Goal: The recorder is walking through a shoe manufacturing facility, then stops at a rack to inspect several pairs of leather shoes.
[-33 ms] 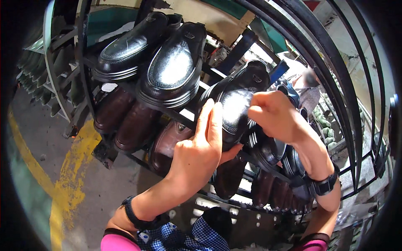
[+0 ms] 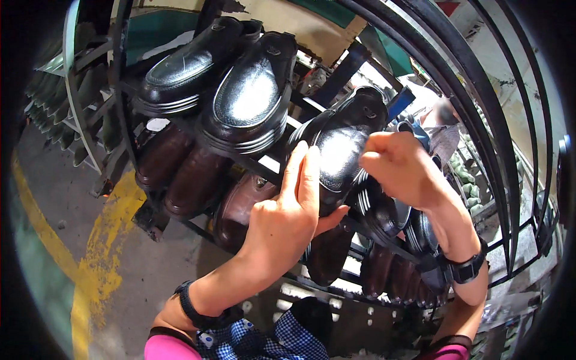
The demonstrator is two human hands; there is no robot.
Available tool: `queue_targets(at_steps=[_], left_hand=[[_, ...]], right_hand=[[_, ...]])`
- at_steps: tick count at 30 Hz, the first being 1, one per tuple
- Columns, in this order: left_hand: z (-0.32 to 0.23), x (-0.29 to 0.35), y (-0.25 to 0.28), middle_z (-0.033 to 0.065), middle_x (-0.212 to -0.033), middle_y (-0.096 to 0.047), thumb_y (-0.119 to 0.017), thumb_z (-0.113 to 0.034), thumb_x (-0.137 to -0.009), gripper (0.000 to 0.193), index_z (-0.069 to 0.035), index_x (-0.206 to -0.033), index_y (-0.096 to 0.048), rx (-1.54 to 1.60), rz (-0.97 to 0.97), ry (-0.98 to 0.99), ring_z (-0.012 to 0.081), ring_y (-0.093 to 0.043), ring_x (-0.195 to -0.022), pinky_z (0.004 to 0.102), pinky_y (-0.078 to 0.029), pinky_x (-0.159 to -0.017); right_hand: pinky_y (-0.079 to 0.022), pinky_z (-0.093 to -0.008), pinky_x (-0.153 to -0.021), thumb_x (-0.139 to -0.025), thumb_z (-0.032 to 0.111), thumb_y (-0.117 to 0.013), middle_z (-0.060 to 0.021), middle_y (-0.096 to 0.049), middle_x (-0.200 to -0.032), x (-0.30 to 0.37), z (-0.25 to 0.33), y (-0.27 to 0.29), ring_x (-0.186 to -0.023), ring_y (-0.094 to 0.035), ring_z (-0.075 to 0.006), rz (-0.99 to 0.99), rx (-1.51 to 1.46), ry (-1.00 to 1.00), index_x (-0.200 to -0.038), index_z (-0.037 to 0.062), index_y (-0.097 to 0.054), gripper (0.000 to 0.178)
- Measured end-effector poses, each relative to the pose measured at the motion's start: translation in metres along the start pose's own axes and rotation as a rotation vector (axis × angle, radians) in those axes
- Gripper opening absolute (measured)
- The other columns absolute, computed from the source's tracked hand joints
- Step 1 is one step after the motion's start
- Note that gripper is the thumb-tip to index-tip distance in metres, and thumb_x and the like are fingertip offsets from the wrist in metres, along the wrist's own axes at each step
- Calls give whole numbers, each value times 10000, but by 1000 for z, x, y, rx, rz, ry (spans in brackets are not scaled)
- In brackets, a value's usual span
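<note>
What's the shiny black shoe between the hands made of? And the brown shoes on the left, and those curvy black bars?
The black shoe looks like leather, real or fake, polished glossy: it glares white. The brown shoes look leathery too, but duller, with weaker shine. The curvy bars are probably painted metal: smooth, stiff, with pale gleams.

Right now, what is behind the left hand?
The left hand overlaps a brown shoe on its left and a glossy black shoe on its right; whatever its fingers cover cannot be seen.
</note>
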State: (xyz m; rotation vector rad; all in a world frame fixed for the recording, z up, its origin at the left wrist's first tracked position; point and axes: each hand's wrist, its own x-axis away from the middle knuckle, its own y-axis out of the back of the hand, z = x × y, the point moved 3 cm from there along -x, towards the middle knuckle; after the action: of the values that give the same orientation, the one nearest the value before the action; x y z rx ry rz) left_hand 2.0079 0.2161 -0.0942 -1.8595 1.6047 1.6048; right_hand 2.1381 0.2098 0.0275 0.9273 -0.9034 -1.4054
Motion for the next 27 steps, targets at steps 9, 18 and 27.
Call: queue_targets(at_steps=[9, 18, 27], left_hand=[[44, -8, 37, 195, -1301, -406, -701, -187, -722, 718, 17, -1304, -333, 246, -370, -104, 340, -546, -1042, 300, -529, -696], [73, -21, 45, 174, -1301, -409, -702, -195, -713, 618, -22, -1234, -419, 104, -142, 155, 326, -518, -1082, 353, -506, -779], [77, -21, 40, 210, -1307, -384, -659, -324, -748, 644, 22, -1228, -403, 31, -138, 104, 292, -624, -562, 344, -519, -467]], right_hand=[[-358, -171, -501, -898, 271, -496, 13, -572, -744, -38, 16, 9, -599, -490, -33, -111, -257, 278, -1026, 74, -586, 252], [-439, -275, -703, -823, 232, -559, -68, -597, -956, -117, 47, -20, -859, -555, -152, -70, -84, 273, -1088, 52, -566, 321], [-417, -235, -526, -776, 178, -634, -41, -533, -686, -118, 56, -36, -590, -517, -114, -147, -163, 227, -820, 21, -570, 175]])
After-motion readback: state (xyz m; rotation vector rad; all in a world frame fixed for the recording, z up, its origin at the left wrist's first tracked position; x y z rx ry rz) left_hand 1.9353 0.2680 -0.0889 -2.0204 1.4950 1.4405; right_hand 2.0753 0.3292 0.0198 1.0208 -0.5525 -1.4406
